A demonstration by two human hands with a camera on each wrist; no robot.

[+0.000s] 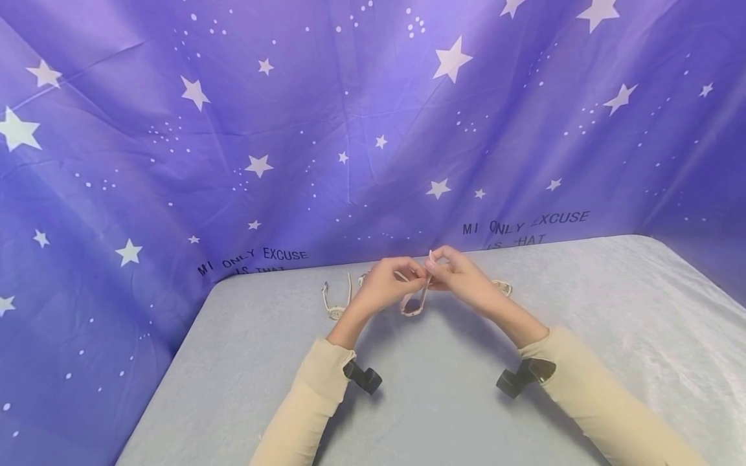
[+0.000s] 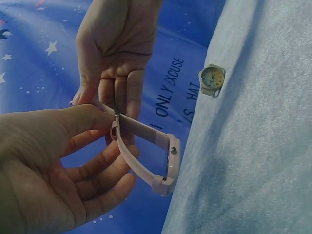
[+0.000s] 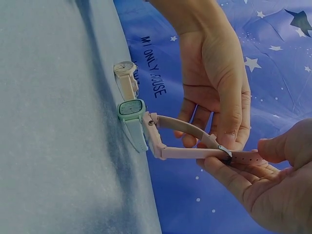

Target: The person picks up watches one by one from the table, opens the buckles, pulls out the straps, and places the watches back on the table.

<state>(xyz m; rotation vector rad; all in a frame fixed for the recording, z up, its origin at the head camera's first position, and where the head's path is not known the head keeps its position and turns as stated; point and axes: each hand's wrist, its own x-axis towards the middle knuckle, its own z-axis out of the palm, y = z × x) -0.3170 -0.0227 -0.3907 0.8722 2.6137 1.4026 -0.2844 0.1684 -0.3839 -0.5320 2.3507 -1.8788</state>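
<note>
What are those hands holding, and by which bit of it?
A pink watch, by its strap: the left hand pinches it near the buckle, the right hand pinches the strap's loose end.

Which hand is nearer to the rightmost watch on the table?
Right. In the head view, the right hand is just left of the rightmost watch; the left hand is farther left.

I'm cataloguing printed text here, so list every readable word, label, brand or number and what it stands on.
"MI ONLY EXCUSE": on the curtain, twice, left and right.
"IS THAT": below the left one, partly cut off by the table.
"IS HAT": below the right one, distorted by folds.
Too small to read: dials of the green watch, left round watch and right round watch.
Pink watch: nothing readable.
</note>
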